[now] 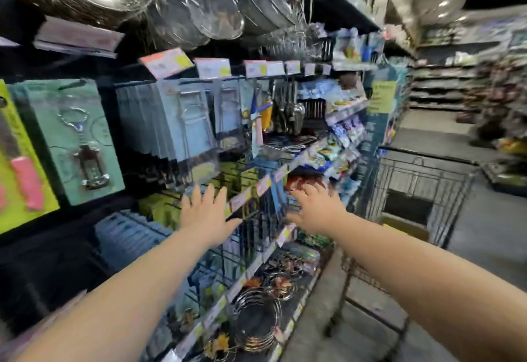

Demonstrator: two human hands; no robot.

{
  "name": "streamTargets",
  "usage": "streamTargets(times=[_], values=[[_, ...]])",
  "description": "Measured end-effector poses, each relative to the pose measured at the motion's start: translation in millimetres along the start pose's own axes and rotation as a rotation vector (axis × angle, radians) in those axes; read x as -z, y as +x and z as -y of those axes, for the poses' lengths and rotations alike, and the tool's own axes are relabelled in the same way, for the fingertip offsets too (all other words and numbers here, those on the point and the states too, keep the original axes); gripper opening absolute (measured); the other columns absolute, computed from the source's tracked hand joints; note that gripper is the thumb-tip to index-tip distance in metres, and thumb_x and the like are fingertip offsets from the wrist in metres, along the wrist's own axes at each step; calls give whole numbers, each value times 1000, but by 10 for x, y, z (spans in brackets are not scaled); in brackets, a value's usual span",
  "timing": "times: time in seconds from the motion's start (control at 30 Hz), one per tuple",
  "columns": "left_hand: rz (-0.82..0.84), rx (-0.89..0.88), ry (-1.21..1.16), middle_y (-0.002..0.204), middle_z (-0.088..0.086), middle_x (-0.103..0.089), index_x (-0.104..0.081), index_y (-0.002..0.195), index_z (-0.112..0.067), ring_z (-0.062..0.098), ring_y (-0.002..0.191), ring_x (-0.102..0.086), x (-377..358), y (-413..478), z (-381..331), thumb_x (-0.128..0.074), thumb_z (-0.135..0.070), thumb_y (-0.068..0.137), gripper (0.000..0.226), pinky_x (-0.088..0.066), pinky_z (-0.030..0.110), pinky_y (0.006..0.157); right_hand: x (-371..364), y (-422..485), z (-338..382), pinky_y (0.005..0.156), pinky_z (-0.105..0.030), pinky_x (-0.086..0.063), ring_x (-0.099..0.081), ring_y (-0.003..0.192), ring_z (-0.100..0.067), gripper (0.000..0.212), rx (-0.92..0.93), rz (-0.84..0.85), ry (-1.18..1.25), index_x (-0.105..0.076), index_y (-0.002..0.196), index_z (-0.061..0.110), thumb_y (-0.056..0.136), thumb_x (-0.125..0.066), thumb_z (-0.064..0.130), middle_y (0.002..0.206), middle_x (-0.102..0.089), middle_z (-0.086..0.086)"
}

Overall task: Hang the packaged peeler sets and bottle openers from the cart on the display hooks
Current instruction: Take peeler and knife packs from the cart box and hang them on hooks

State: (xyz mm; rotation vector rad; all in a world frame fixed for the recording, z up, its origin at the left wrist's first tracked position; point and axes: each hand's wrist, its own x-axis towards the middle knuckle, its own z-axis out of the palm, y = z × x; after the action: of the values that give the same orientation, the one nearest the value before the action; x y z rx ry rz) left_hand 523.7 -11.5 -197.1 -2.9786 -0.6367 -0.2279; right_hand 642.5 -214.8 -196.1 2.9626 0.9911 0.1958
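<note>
Shop aisle [484, 233], price tags [212, 67] (unreadable); left hand [206, 213], right hand [316, 209] outspread.

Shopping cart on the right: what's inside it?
Through the wire wall of the cart show a dark boxy shape and, below it, a yellowish box; blur hides what they are. The right forearm covers the basket's bottom.

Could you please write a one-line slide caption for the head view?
Left hand and right hand, both open and empty, reach toward the hanging packages; the cart stands at right.
</note>
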Motion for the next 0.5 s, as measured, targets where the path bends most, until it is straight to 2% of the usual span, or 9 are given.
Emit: streamTargets(times=[0.27, 0.5], values=[[25, -148, 33, 160, 5, -6, -2, 151, -24, 34, 145, -4, -303, 709, -1499, -32, -75, 82, 91, -12, 54, 115, -344, -173, -1578, 107, -57, -24, -24, 137, -31, 64, -182, 6, 55, -28, 142, 25, 89, -40, 59, 149, -29, -6], [93, -289, -38, 160, 3, -4, 0, 151, -25, 32, 146, 1, -632, 1248, -3009, -34, -71, 85, 88, -9, 55, 115, -638, -258, -3037, 108, -57, -21, -21, 140, -33, 64, -316, 48, 44, -28, 142, 24, 90, -41, 58, 149, -29, -6]])
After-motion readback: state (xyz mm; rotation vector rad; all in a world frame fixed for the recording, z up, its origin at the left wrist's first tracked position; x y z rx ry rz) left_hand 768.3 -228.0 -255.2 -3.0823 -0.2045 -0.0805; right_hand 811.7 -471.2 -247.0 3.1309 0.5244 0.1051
